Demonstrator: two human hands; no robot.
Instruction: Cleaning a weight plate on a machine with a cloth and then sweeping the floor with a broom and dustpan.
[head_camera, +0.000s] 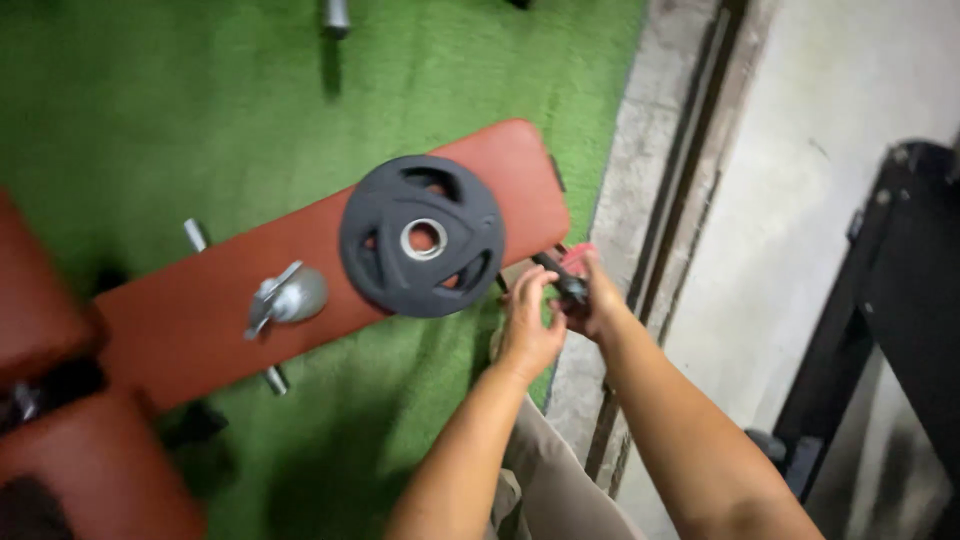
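- My left hand (527, 322) and right hand (597, 300) meet just past the end of a red padded weight bench (200, 320), the worktop here.
- Between them is a small dark, bar-like object with a red part (566, 268). My right fingers are closed around it; my left fingers are curled beside it, touching or nearly touching, and blur keeps me from telling which.
- Just left of my hands, a black weight plate (422, 236) with grip holes and a metal centre ring lies flat on the near end of the worktop, between my hands and the rest of the pad.
- Further along the pad lies a silver metal collar (288, 297).
- Green artificial turf (150, 100) covers the floor beneath.
- To the right run a concrete strip (625, 200) and a pale wall, with a black metal frame (890, 300) at the far right.
- More red padding (60, 440) sits at the lower left.
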